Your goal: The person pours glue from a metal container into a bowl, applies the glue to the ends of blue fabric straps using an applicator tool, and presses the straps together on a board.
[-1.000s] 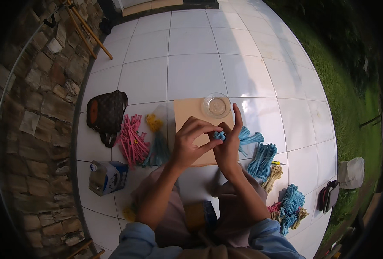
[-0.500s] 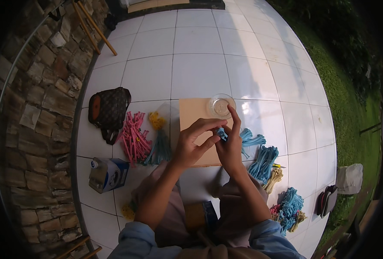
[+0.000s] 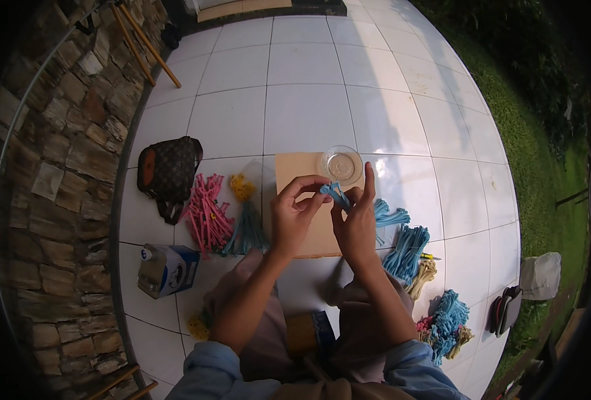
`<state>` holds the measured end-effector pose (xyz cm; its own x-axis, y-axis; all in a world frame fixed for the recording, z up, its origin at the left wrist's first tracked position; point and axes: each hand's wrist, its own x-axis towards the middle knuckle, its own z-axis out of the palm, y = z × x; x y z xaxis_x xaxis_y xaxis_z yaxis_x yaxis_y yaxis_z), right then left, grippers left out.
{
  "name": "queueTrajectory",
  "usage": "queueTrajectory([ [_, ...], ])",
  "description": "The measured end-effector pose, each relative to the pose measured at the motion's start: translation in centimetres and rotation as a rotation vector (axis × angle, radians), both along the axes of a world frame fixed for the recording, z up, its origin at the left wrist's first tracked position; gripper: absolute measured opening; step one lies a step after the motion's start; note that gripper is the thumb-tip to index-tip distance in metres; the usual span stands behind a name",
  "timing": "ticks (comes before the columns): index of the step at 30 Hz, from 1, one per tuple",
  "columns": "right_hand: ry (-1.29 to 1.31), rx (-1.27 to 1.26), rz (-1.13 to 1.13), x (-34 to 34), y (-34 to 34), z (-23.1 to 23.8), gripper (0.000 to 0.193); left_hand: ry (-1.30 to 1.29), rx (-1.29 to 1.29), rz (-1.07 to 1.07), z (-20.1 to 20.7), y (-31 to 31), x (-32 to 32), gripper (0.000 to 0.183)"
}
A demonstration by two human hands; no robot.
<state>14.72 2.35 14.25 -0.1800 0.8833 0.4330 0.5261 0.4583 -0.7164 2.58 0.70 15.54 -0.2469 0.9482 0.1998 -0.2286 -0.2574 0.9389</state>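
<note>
Between my two hands is a small light-blue looped strip [image 3: 336, 194], held above a tan board [image 3: 294, 168]. The fingertips of my left hand [image 3: 290, 215] pinch its left end. My right hand [image 3: 357, 231] grips the other end between thumb and fingers, its index finger pointing up and away. What the strip is made of, I cannot tell. Just beyond my right hand, a round clear glass dish [image 3: 341, 165] rests at the board's far right corner. Blue strips [image 3: 390, 215] lie to the right of that hand.
Pink strips [image 3: 207, 213], yellow pieces [image 3: 242, 187] and grey-blue strips [image 3: 247, 227] lie left of the board. A brown bag [image 3: 167, 170] and a metal can [image 3: 167, 270] stand farther left. At right are blue bundles [image 3: 407, 252], beige strips [image 3: 422, 279] and a mixed pile [image 3: 450, 317].
My hands have drawn slightly apart, and more of the blue strip shows between them. My right index finger has straightened upward, away from the dish.
</note>
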Motion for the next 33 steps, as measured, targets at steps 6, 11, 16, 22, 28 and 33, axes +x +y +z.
queueTrajectory([
  [6,0.199,-0.43,0.325,2.2,1.5,-0.4,0.083,-0.068,-0.013,0.2,-0.2,0.8,-3.9,0.017],
  [11,0.626,-0.643,0.444,3.3,2.3,-0.1,0.067,-0.222,-0.055,0.284,-0.4,1.3,-4.9,0.017],
  [16,0.75,-0.575,0.298,3.5,2.4,0.1,0.067,-0.232,-0.067,0.263,-0.7,1.4,-4.2,0.017],
  [22,0.825,-0.584,0.244,5.1,3.1,0.3,0.069,-0.294,-0.074,-0.009,0.1,1.4,-4.3,0.029],
  [28,0.979,-0.809,0.363,5.3,2.8,0.4,0.073,-0.191,-0.233,-0.279,-1.7,2.2,-2.3,0.043],
  [33,0.856,-0.709,0.379,3.8,2.3,-0.3,0.081,0.208,-0.262,-0.347,-4.5,2.1,2.9,0.032],
])
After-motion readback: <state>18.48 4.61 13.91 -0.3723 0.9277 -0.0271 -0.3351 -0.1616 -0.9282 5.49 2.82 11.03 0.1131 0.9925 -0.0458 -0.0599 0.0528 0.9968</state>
